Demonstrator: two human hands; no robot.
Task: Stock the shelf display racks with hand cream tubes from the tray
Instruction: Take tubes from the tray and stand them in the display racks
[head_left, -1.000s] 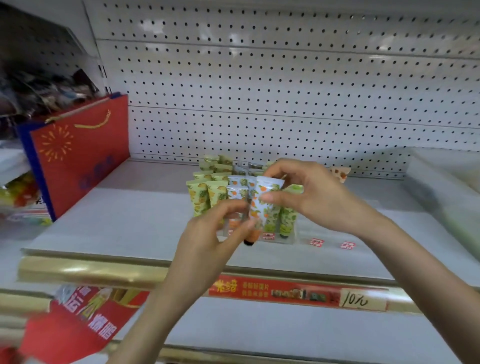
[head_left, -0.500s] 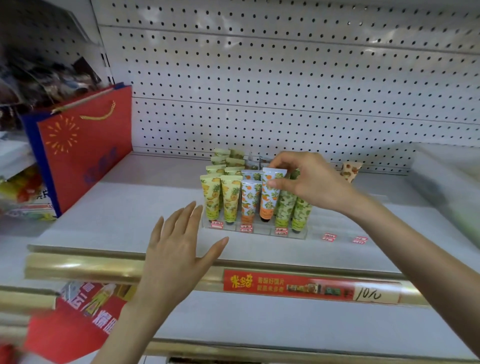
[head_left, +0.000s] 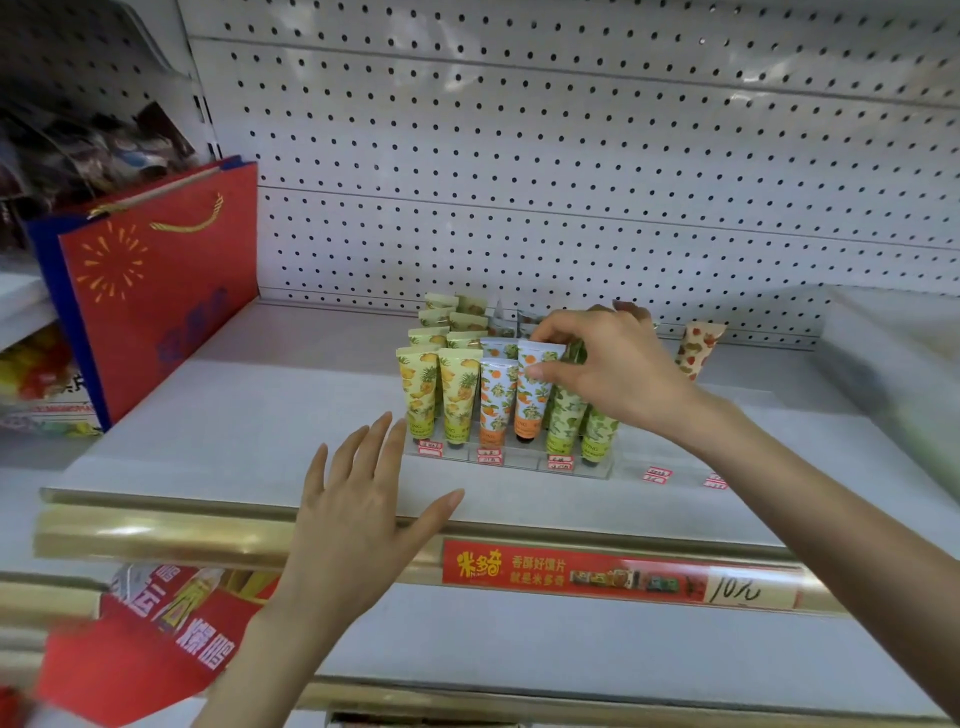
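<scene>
White shelf (head_left: 234, 441) backed by pegboard (head_left: 571, 156); red gift bag (head_left: 156, 312) at 9 o'clock. Dead centre, clear display rack (head_left: 514, 460) of upright tubes. Right hand (head_left: 618, 374) reaching from 4 o'clock, thumb and fingers pinching top of orange-print tube (head_left: 530, 410) in front row. Left hand (head_left: 358, 514) at 7 o'clock over shelf edge, fingers spread, holding nothing.

Single head-worn wide-angle view, held close over front edge of white shelf board (head_left: 249, 415), aimed forward and down; white perforated back panel (head_left: 571, 156) faced squarely.
</scene>
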